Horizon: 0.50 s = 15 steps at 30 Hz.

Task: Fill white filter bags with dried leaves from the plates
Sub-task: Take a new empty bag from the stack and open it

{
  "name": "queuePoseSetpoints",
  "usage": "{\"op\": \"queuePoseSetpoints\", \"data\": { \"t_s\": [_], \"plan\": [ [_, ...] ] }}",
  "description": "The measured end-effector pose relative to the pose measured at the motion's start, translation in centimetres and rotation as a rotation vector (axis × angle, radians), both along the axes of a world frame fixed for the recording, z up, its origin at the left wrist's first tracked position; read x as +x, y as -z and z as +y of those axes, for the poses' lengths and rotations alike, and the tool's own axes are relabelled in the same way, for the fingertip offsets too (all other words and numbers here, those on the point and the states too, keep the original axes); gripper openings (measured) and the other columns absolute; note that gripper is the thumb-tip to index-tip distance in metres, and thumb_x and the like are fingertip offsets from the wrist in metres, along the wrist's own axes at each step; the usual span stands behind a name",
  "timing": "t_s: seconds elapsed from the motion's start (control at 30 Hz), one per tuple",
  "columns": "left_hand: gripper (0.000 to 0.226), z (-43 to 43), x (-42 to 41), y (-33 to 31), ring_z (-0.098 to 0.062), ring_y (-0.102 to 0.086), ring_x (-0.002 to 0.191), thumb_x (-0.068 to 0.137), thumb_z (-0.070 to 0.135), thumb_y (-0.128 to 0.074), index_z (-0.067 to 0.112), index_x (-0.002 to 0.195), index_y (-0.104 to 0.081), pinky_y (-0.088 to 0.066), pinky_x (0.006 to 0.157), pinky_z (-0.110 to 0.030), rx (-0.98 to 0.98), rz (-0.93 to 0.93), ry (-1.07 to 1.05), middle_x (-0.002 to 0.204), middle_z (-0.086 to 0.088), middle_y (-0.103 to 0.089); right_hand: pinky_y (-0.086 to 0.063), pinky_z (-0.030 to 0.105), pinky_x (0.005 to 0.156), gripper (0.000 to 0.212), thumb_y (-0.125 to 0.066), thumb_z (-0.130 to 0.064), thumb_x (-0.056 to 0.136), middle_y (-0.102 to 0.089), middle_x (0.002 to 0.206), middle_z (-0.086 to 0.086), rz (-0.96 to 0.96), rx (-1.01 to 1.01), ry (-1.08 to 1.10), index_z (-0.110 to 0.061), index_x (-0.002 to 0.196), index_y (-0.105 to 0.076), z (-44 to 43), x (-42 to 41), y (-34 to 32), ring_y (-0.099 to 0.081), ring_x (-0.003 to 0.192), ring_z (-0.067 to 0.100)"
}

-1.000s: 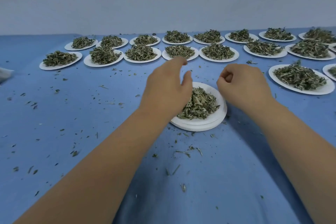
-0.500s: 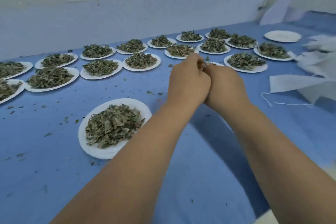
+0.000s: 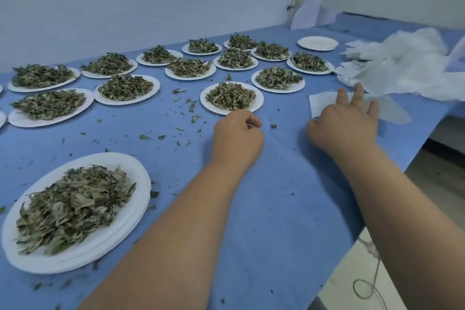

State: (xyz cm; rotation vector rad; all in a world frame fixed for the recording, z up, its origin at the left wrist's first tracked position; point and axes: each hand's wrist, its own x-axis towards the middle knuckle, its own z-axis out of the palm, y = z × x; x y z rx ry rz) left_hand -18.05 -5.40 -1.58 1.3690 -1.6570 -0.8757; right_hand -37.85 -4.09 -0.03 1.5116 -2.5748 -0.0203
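Head view. Step in hand, I judge: fetching a bag. Right hand, fingers spread, lies on a flat bag near the table's right edge, just before the bag pile. Left hand is curled; I cannot tell if it pinches anything. Next: pinch bag, open its mouth, carry it to the leaves on the near-left plate. No writing legible.
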Motion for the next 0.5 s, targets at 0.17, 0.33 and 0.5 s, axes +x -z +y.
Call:
{"op": "queuePoseSetpoints", "data": {
  "t_s": [0.17,0.33,0.5],
  "plan": [
    [0.030,0.1,0.0,-0.1,-0.006,-0.057,0.064,0.084,0.006,-0.049,0.028,0.087,-0.069,-0.036,0.041,-0.014,0.023,0.026,-0.004,0.085,0.011,-0.064,0.007,0.067,0.119,0.050,-0.037,-0.027,0.095,-0.033,0.162,0.008,0.023,0.017,-0.003,-0.010,0.137,-0.057,-1.2,-0.8,-0.1,-0.002,0.157,0.031],
    [0.029,0.1,-0.2,0.0,-0.008,-0.057,0.061,0.083,0.007,-0.049,0.028,0.087,-0.069,-0.038,0.042,-0.016,0.016,0.031,-0.005,0.084,0.010,-0.066,0.006,0.065,0.121,0.020,-0.043,-0.021,0.091,-0.066,0.109,0.012,0.069,-0.170,-0.129,-0.012,0.083,-0.059,-1.1,1.4,-0.4,-0.043,0.141,0.026],
    [0.028,0.0,-0.1,0.2,-0.006,-0.058,0.064,0.084,0.008,-0.050,0.030,0.092,-0.066,-0.042,0.047,-0.021,-0.009,0.107,-0.019,0.098,0.014,-0.066,-0.039,0.049,0.111,0.025,-0.051,-0.008,0.091,-0.068,0.118,0.014,-0.119,-0.497,-0.435,-0.004,0.107,-0.069,-1.2,3.6,-1.3,-0.062,0.110,0.037]
  ]
}}
